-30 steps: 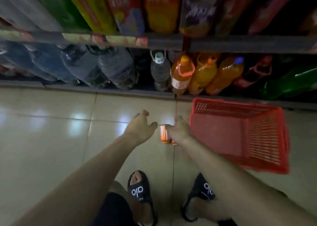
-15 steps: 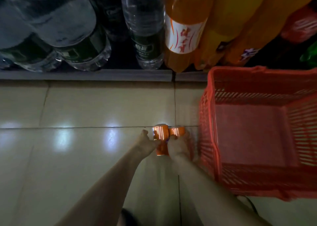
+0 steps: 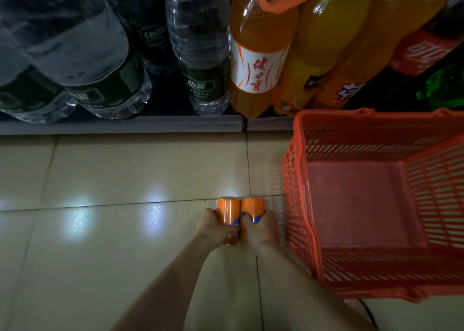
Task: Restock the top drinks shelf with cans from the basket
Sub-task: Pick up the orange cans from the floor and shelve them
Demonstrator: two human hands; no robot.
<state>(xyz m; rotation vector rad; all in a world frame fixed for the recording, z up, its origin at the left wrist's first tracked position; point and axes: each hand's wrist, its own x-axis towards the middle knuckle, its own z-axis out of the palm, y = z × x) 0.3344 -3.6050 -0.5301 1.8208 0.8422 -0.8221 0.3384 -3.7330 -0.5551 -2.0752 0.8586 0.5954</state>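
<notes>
Two orange cans stand side by side on the tiled floor just left of the basket. My left hand [image 3: 216, 226] grips the left orange can [image 3: 228, 211]. My right hand [image 3: 258, 226] grips the right orange can [image 3: 253, 209]. The two cans touch each other. The red plastic basket [image 3: 296, 185] stands on the floor at the right; its inside shows only a bare bottom. The top drinks shelf is out of view.
The bottom shelf edge [image 3: 120, 126] runs across the upper frame. On it stand large water bottles [image 3: 200, 54] at the left and orange soda bottles [image 3: 261, 54] in the middle, with red-labelled and green bottles at the far right. Pale floor tiles [image 3: 100, 255] stretch to the left.
The view has dropped closer to the floor and bottom shelf. My left hand has closed on a can, so each hand now grips one, and both cans stand side by side.
</notes>
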